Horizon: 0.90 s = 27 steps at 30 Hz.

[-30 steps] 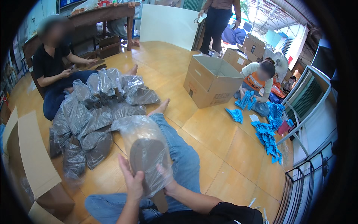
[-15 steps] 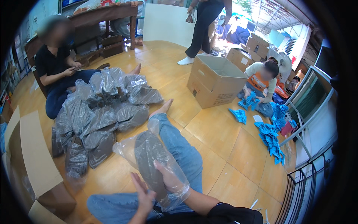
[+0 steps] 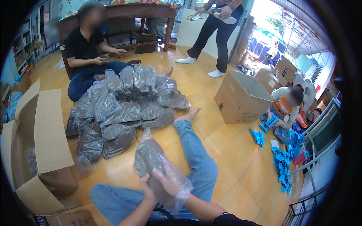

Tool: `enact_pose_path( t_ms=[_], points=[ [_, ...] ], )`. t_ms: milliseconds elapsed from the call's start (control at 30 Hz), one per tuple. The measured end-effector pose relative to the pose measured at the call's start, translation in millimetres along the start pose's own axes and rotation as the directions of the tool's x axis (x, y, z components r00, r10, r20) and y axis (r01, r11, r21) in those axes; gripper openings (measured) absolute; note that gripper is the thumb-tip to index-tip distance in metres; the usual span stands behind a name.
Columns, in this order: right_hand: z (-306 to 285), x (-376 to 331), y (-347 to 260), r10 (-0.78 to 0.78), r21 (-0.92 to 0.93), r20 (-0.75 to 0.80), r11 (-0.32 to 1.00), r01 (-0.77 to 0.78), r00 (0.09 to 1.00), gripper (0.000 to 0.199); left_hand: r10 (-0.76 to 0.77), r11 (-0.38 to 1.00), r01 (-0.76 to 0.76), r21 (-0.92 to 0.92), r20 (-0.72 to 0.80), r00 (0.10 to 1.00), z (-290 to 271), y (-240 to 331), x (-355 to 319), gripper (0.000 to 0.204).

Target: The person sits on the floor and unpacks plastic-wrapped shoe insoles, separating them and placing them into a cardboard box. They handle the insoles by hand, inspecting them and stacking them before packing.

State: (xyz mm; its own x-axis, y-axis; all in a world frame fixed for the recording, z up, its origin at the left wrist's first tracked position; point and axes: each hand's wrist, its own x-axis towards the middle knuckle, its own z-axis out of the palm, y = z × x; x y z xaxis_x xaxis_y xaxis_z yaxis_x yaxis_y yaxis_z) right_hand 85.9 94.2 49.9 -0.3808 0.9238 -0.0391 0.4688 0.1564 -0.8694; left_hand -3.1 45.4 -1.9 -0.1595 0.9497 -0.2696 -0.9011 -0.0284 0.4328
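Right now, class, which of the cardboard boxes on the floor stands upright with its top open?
The brown box near the standing person's feet: it stands with flaps up, while the large box at the left lies tipped on its side.

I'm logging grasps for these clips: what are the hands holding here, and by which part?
Both hands, left hand and right hand, grip the clear plastic bag of grey insoles at its lower, near end.

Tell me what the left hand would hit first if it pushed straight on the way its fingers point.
The left hand points up and away from the person, pressed against the clear plastic bag of grey insoles that both hands hold. It would meet that bag at once; beyond it probably lies the pile of filled bags, though depth is unclear.
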Motion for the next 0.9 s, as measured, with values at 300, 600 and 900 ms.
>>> enact_pose_path(
  t_ms=[300,600,900],
  points=[
    [-40.0,-41.9,27.2,0.272,0.554,0.199,0.762,-0.337,0.942,0.059,0.181,0.983,-0.181,0.009,-0.099,0.979,-53.8,47.9,11.2,0.057],
    [43.2,23.5,7.2,-0.188,0.052,0.124,0.982,0.183,0.974,0.087,0.206,0.978,-0.208,0.005,-0.15,0.967,-58.2,9.7,5.5,0.054],
    [84.1,-11.9,21.2,-0.239,0.46,0.483,0.888,-0.012,0.842,0.091,0.367,0.924,-0.383,-0.011,-0.262,0.892,-73.7,57.1,10.8,0.048]
  ],
)
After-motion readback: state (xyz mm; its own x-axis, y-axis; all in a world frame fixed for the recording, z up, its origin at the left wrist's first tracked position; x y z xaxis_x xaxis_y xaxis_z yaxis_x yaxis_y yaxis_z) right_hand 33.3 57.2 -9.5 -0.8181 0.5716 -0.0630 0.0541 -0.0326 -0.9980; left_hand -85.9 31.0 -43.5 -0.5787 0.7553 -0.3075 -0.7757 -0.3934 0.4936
